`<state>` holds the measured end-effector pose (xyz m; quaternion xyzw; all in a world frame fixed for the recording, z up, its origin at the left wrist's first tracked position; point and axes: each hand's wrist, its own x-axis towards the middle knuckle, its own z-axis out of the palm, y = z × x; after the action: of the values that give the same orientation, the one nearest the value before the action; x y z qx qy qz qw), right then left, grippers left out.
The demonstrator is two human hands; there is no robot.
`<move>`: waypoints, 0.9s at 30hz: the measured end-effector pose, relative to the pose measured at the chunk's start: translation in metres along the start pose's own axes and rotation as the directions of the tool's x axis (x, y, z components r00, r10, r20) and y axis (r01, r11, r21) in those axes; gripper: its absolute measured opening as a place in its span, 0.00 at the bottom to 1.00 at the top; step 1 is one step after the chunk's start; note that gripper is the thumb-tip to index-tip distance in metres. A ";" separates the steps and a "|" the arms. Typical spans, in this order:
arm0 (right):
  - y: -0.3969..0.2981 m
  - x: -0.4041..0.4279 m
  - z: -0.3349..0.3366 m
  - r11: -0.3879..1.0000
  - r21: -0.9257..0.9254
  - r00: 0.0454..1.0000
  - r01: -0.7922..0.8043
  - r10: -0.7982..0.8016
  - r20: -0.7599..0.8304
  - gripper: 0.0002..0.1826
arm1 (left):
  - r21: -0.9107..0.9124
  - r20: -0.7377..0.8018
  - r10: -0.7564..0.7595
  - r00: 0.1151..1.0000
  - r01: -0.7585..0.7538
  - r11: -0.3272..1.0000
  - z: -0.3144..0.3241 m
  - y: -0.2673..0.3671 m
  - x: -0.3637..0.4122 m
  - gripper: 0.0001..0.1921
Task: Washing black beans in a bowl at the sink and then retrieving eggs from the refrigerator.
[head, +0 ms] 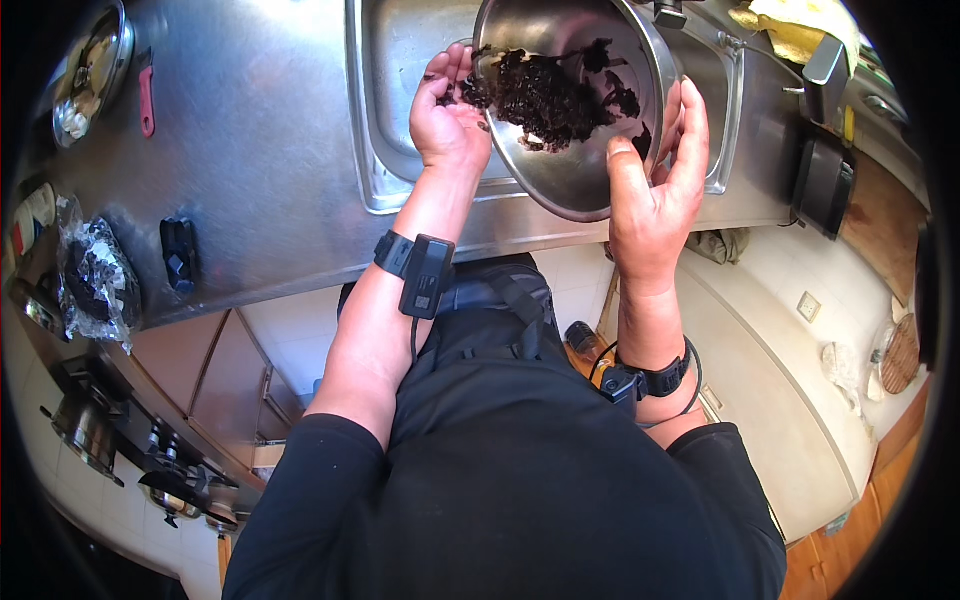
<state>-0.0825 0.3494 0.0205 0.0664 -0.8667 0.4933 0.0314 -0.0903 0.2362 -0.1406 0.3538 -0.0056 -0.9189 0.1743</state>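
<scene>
My right hand (pixel 660 180) grips the right rim of a large stainless steel bowl (pixel 559 191), thumb inside and fingers along the outer wall. The bowl is tilted over the sink (pixel 397 97). Dark, wet, leafy pieces, perhaps seaweed or wood-ear fungus (pixel 547 97), lie clumped in it, some at the left rim. Beside that rim my left hand (pixel 454 112) is cupped palm up, with a few dark pieces on the palm and fingers. Whether its edge touches the bowl is unclear.
A pink-handled knife or peeler (pixel 147 101) and a metal bowl of food (pixel 90 82) lie on the steel counter (pixel 255 150) at left. A crumpled plastic bag (pixel 97 277) and a black object (pixel 178 255) sit nearer. The faucet (pixel 670 13) stands beyond the bowl; a yellow cloth (pixel 802 26) hangs far right.
</scene>
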 end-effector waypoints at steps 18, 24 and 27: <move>-0.009 0.006 0.009 0.959 -0.240 0.987 0.154 -0.161 -0.012 0.36 | -0.096 0.013 -0.020 1.000 0.021 0.995 0.006 -0.001 0.006 0.13; -0.012 0.004 0.008 0.952 -0.259 0.986 0.161 -0.167 -0.003 0.36 | -0.092 0.020 -0.019 1.000 0.021 0.996 0.007 0.000 0.005 0.13; -0.012 0.003 0.009 0.955 -0.253 0.987 0.152 -0.158 -0.004 0.37 | -0.112 0.023 -0.032 0.999 0.034 0.993 0.007 0.000 0.005 0.13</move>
<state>-0.0841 0.3352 0.0265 0.1238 -0.9140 0.3761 0.0887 -0.0982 0.2339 -0.1386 0.3336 0.0499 -0.9243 0.1785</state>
